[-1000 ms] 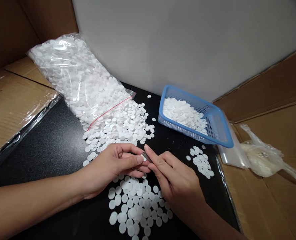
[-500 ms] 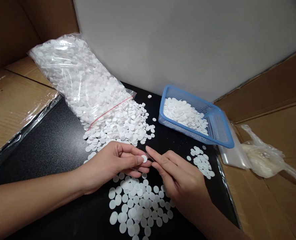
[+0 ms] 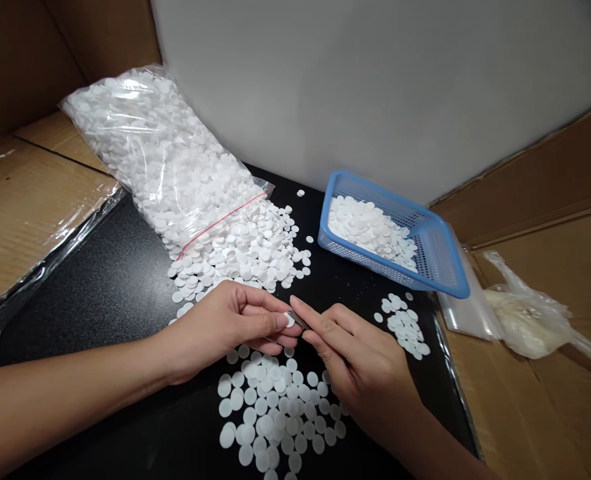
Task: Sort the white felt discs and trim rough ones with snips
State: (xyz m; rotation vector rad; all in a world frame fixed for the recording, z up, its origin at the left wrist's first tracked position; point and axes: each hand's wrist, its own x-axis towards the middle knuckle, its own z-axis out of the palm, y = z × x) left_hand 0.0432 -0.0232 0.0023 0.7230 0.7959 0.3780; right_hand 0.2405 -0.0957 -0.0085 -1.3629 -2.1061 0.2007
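Between thumb and fingers, my left hand pinches a small white disc above the black tabletop. My right hand is closed on a thin dark metal blade, whose tip lies against or over the edge of that disc. Most of the tool is hidden by the right fingers, so its exact kind is unclear. Below both hands a loose pile of white discs is spread out. Behind the left hand, more white discs spill from the mouth of a clear zip bag.
At the back right stands a blue plastic basket partly filled with white discs. A small heap of discs lies in front of it. Farther right, a knotted clear plastic bag rests on cardboard. A pale wall rises behind.
The blade in my right hand has come over the disc's edge and shows more plainly. My left hand keeps its pinch. The whole view has shifted slightly.
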